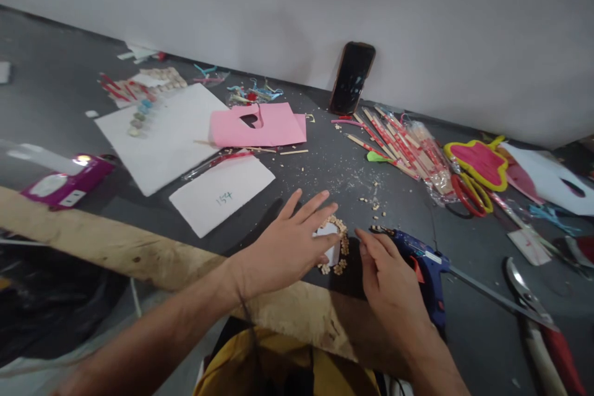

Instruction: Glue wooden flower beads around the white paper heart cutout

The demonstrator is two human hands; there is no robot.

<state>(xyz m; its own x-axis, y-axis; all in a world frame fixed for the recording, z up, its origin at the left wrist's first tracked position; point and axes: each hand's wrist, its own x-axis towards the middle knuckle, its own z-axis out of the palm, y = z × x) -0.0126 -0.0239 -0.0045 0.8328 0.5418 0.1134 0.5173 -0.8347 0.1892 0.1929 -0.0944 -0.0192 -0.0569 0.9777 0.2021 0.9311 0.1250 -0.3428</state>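
Observation:
A small white piece [333,247] edged with a ring of light wooden bits [343,241] lies near the table's front edge. My left hand [292,244] is spread over its left side, fingers apart and partly covering it. Just right of the ring is my right hand [385,266], its fingers bent and close together; whether something small sits between the fingertips is too small to tell. Beside that hand lies a blue glue gun [429,266], its nozzle pointing left. A few loose wooden bits [375,206] are scattered above the nozzle.
A phone [352,77] leans on the wall. Pink paper [283,124], a white card [223,195] and a white sheet [171,130] lie left. Wrapped chopsticks [394,142], scissors [471,195] and pruning shears [533,315] are right. A purple device [69,182] is far left.

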